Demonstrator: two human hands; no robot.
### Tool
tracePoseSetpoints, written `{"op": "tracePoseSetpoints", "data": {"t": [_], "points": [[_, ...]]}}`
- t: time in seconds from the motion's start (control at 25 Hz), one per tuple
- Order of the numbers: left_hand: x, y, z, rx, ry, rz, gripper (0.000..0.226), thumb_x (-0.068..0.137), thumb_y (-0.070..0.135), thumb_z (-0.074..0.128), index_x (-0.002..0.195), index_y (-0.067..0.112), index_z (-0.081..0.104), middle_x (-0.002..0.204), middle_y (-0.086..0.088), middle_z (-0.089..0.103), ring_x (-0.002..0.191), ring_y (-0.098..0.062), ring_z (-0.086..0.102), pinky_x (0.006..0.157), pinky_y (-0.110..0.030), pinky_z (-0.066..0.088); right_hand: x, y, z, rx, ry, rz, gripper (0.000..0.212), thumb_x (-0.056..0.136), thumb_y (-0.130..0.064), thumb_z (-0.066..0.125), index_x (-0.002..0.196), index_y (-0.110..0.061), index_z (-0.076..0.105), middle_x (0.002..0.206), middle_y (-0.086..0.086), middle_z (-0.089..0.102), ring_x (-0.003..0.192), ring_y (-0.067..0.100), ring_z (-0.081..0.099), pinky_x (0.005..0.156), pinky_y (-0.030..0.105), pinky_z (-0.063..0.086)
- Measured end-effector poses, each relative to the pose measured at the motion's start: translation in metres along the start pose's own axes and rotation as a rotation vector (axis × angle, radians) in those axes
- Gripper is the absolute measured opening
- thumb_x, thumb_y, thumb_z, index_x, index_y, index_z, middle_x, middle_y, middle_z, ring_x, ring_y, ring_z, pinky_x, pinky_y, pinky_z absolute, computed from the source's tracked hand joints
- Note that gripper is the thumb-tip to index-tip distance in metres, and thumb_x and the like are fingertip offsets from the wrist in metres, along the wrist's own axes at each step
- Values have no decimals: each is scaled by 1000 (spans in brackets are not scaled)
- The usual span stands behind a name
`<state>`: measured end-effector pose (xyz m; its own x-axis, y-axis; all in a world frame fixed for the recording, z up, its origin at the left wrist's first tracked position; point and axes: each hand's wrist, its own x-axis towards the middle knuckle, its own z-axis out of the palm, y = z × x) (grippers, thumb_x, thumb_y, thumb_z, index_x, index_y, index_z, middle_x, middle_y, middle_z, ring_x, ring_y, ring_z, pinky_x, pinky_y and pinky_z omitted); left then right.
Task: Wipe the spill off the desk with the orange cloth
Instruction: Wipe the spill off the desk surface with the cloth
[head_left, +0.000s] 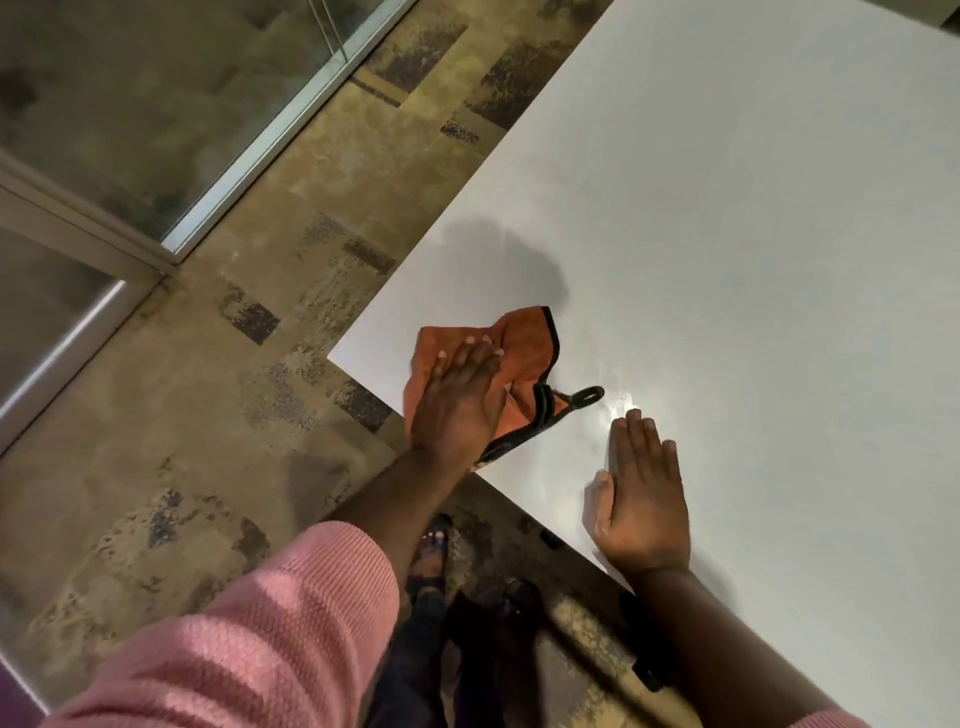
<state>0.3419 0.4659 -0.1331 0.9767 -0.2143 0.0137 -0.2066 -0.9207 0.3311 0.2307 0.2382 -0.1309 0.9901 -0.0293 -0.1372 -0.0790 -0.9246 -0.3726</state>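
Left hand (460, 400) is down flat on the orange cloth (511, 364), palm pressing, fingers stretched out together and pointing away from the body toward the far side of the worktop (753, 218); that grip is spread and pushing down, not pinching anything. The cloth sits bunched at the worktop's near-left corner, its lower part lapping over the near edge, black trim curling along its right side and a small black hanging loop (586, 396) trailing out onto the white surface. The left forearm runs straight up from a pink knitted sleeve (270, 634) pushed back from the wrist, crossing the near edge of the worktop. Right hand (641, 493) lies palm-down on the bare surface just to the right of the cloth, apart from it, fingers extended side by side and the thumb held out to the left; its grip is flat and open too, holding nothing. Just past those fingertips, close to the cloth's loop, a faint wet sheen (623, 404) glistens on the white top. A soft dark shadow falls on the surface beyond the cloth, toward the left edge. Below the near edge, patterned carpet (249, 415) and dark shoes show.
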Motion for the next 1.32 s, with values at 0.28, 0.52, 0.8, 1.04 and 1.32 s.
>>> {"op": "tracePoseSetpoints", "data": {"t": [0.28, 0.52, 0.8, 1.04, 1.32], "points": [[-85, 4, 6, -58, -45, 170, 47, 103, 34, 43, 141, 13, 61, 154, -6, 53, 150, -22, 38, 124, -48, 29, 0, -1, -1, 3, -7, 11, 70, 92, -28, 36, 155, 2, 38, 165, 21, 32, 154, 37, 27, 126, 54, 19], [4, -16, -4, 7, -1, 126, 41, 104, 26, 55, 139, 7, 62, 150, -12, 56, 146, -28, 45, 123, -51, 30, -2, -2, 1, -9, 13, 5, 68, 95, -29, 34, 156, 1, 35, 166, 19, 30, 156, 34, 24, 128, 52, 17], [-71, -3, 9, -127, -72, 270, 44, 101, 31, 50, 141, 15, 61, 153, -5, 54, 149, -20, 39, 123, -47, 27, 2, 1, 2, -10, -12, 15, 71, 91, -30, 37, 156, 0, 37, 166, 19, 29, 157, 33, 22, 128, 51, 15], [13, -16, 3, -105, -131, 410, 46, 104, 29, 49, 147, 15, 54, 156, -7, 49, 150, -24, 37, 127, -44, 19, 2, -3, -1, 12, 34, 27, 67, 93, -28, 39, 155, -1, 39, 166, 16, 32, 156, 31, 24, 127, 52, 18], [150, -7, 5, -150, -28, 264, 42, 102, 21, 60, 141, 9, 59, 150, -11, 56, 146, -27, 45, 125, -37, 15, 1, 2, 7, -4, 23, 38, 66, 97, -30, 38, 159, -6, 34, 168, 12, 27, 158, 26, 18, 129, 48, 14]]}}
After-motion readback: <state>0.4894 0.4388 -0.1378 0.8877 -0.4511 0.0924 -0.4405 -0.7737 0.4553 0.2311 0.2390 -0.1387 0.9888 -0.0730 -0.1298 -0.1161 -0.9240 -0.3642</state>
